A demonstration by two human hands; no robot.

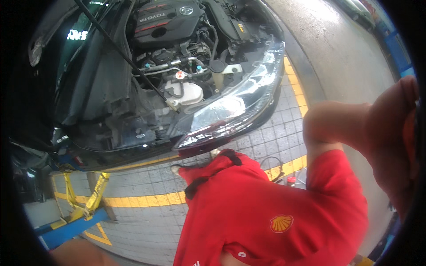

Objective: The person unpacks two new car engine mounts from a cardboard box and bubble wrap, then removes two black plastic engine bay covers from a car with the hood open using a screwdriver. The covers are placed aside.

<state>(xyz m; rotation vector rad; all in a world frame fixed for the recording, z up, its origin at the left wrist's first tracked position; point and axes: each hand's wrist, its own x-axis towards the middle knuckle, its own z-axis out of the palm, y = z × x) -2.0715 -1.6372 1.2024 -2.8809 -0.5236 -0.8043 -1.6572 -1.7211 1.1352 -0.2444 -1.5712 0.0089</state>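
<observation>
My right arm is bent and raised at the right side, its elbow toward the car. My right hand is close to the camera at the right rim; its fingers cannot be made out. Only a blurred bit of bare left arm shows at the lower left, and my left hand is out of the picture. Before me is a dark car with its engine bay exposed. In it are a black engine cover, a white plastic reservoir and a black round cap. A support rod slants across the bay.
The car's headlight and front corner are nearest to me. A yellow lift arm on a blue base stands at left. By my red clothing lies a red-topped item beside a thin cable. Another car is far right.
</observation>
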